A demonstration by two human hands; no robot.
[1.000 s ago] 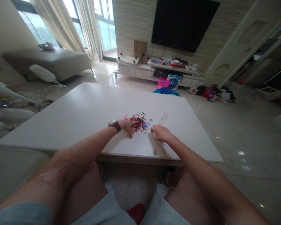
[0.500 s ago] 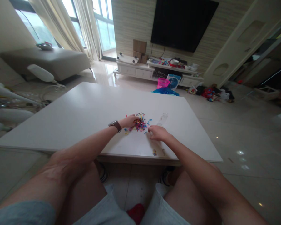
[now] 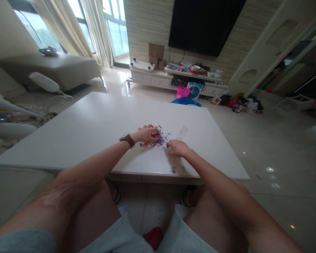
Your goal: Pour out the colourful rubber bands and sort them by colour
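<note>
A pile of small, brightly coloured pieces (image 3: 157, 137), some shaped like thin loops, lies on the white table (image 3: 105, 123). My left hand (image 3: 145, 134), with a watch at the wrist, rests over the pile's left side, its fingers spread. At the right of the pile is my right hand (image 3: 177, 148), fingers curled together; whatever they may hold is too small to make out. Just beyond it a clear plastic container (image 3: 183, 132) lies on its side. A few blue loops (image 3: 168, 135) are scattered between pile and container.
Near the table's front edge lie a small yellow-and-blue figure piece (image 3: 173, 170) and another small piece (image 3: 183, 169). Past the far edge are a pink basket (image 3: 183, 92) and a low TV cabinet (image 3: 160, 80). White chair parts (image 3: 14, 129) stand at the left.
My left hand has shifted slightly left and its fingers have spread out over the pile. My right hand has stayed nearly in place.
</note>
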